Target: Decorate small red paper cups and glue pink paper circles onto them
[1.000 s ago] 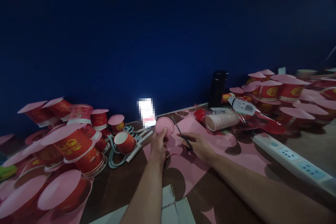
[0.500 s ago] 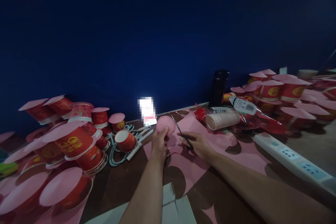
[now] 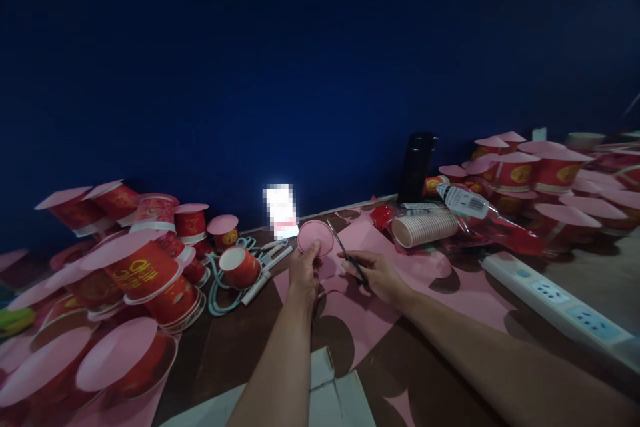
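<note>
In the middle of the table, my left hand (image 3: 304,273) is closed on a round pink paper disc (image 3: 314,235), thumb on its face. A thin rim line runs round the disc. Whether a cup sits behind it, my fingers hide. My right hand (image 3: 377,275) grips black-handled scissors (image 3: 353,263), their blades pointing up and left beside the disc's right edge. I cannot tell whether the blades touch it. Beneath both hands lies a pink paper sheet (image 3: 373,320) with round holes cut out of it.
Red cups (image 3: 145,267) topped with pink discs crowd the left; more such cups (image 3: 563,170) stand right. A lone red cup (image 3: 240,268) lies by a coiled cable. Right of my hands are a stack of paper cups (image 3: 425,229), a black bottle (image 3: 416,167) and a power strip (image 3: 555,300).
</note>
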Motion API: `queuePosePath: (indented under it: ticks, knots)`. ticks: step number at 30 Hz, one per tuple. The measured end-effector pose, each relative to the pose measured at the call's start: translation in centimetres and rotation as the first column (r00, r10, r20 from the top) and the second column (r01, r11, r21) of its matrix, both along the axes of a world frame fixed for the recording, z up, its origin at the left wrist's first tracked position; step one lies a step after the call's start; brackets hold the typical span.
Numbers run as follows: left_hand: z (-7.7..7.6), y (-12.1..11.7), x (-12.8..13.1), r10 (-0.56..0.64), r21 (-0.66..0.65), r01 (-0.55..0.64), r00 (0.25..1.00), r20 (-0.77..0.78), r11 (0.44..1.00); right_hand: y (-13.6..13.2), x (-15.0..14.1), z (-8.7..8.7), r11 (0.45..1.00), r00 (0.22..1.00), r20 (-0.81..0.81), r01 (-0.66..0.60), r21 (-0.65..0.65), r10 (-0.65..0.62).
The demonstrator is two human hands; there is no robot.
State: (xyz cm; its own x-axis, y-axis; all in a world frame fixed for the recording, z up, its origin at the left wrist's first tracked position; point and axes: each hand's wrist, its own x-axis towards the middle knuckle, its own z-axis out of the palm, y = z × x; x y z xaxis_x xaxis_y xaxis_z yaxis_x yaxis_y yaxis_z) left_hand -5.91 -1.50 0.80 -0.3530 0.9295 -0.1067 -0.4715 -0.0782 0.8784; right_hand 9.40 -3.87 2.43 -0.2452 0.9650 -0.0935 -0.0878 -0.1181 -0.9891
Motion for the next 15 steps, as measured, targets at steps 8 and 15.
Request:
queuePosePath:
  ticks: [8, 15]
  knots:
    - [0.28, -0.17, 0.11, -0.025, -0.001, 0.025, 1.0, 0.018, 1.0, 0.02, 0.09, -0.13, 1.0, 1.0, -0.001, 0.011, -0.004, -0.011]
    - [-0.18, 0.02, -0.02, -0.02, -0.009, 0.02, 0.999, 0.029, 1.0, 0.01, 0.19, -0.09, 1.0, 1.0, 0.014, 0.008, 0.018, -0.008]
